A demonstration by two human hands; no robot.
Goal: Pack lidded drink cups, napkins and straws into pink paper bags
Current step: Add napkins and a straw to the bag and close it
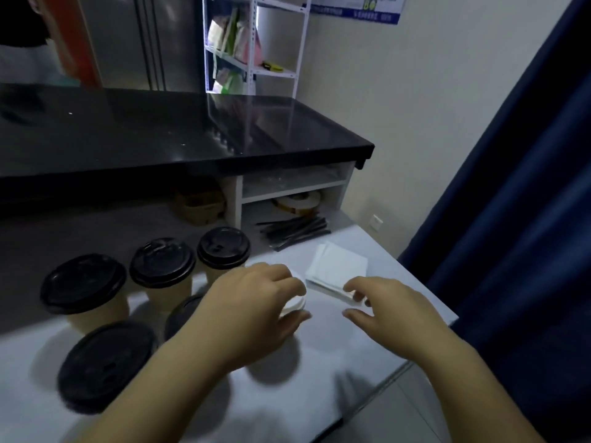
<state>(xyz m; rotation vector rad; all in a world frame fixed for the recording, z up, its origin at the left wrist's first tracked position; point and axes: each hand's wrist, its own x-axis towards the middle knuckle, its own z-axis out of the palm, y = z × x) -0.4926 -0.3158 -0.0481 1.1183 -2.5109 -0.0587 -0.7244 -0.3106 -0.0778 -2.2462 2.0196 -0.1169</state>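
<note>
Several brown paper cups with black lids (162, 262) stand on the white table (335, 353) at the left. My left hand (256, 308) is clamped from above on a white-lidded cup (297, 303), which it mostly hides. A stack of white napkins (339, 266) lies just right of that cup. My right hand (383, 311) hovers at the stack's near corner, its forefinger touching the edge and its thumb apart below, holding nothing. A bundle of dark wrapped straws (294, 231) lies behind the napkins.
A raised black counter (192, 135) runs across behind the table, with a white cubby (287, 193) holding tape rolls beneath it. A white shelf rack (252, 43) with paper packs stands at the back. A dark blue curtain (511, 219) hangs at the right, past the table edge.
</note>
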